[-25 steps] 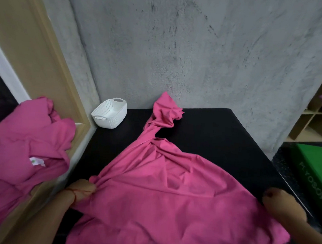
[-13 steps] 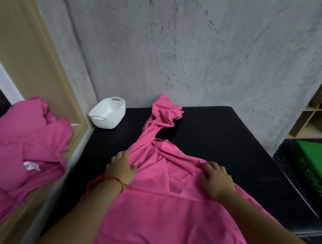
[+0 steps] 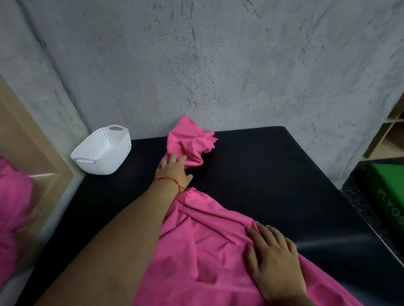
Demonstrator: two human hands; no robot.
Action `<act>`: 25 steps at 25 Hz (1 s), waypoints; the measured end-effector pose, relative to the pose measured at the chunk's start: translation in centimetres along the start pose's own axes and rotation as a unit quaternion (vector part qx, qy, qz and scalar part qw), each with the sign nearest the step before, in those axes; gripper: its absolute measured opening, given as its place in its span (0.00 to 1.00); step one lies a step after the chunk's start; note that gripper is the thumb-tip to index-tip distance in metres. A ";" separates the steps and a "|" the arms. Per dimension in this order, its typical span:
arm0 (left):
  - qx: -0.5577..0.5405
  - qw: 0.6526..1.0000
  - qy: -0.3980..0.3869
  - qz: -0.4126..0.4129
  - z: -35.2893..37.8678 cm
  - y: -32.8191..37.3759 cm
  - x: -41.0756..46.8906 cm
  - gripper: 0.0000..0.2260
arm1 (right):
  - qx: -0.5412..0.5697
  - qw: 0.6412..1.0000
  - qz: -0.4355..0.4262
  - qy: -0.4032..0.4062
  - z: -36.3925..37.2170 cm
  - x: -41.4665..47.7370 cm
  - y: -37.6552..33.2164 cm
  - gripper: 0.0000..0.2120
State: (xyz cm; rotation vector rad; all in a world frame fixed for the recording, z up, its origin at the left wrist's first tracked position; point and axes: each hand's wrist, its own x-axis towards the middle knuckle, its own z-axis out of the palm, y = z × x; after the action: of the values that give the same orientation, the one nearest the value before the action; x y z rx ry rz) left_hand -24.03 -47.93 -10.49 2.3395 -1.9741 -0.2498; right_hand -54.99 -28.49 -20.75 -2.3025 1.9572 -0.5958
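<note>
the left hand (image 3: 173,167) has moved from the middle of the pink cloth (image 3: 200,260) to its bunched far end (image 3: 192,140), fingers straight on it; the right hand (image 3: 274,260) lies flat, pinning the cloth to the black surface (image 3: 266,176). straightening that end looks next.

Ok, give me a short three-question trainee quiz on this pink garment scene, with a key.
1. True or false: the right hand lies flat on the pink garment.
2. The left hand touches: A) the green box, B) the garment's bunched far end, C) the wall.
3. What stands at the far left corner of the black table?
Key: 1 true; 2 B; 3 the white plastic basket.
</note>
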 end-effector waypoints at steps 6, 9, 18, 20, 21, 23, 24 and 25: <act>-0.039 0.994 -0.020 -0.103 0.6 -1.4 4.5 0.21 | 0.006 1.000 -0.007 0.020 0.8 0.4 0.5 0.24; -0.430 0.899 -0.059 -0.065 -2.3 1.4 4.8 0.23 | 0.009 0.999 -0.006 0.031 1.0 0.4 0.5 0.24; -0.380 0.909 -0.040 -0.168 3.1 -5.0 5.8 0.36 | 0.004 0.999 -0.009 0.037 0.7 0.6 0.6 0.25; -0.317 0.942 -0.035 -0.105 2.4 -4.4 3.0 0.28 | 0.005 0.999 -0.008 0.032 0.8 0.6 0.6 0.25; -0.301 0.949 -0.030 -0.086 2.2 -4.0 1.4 0.22 | 0.005 1.000 -0.006 0.029 0.9 0.6 0.6 0.25; -0.268 0.961 -0.020 -0.061 3.1 -4.5 -1.2 0.16 | 0.006 1.000 -0.003 0.029 1.1 0.6 0.7 0.25; -0.242 0.969 -0.015 -0.049 3.8 -5.2 -2.1 0.15 | 0.006 1.000 -0.002 0.030 1.1 0.7 0.7 0.25; -0.215 0.975 -0.010 -0.048 4.0 -5.9 -3.0 0.14 | 0.006 1.000 0.001 0.030 1.2 0.7 0.8 0.26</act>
State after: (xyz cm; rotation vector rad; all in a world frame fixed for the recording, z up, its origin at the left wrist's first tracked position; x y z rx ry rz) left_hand -19.50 -43.75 -15.16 2.1528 -1.6126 -0.6378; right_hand -55.24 -29.57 -21.92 -2.3022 1.9742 -0.6833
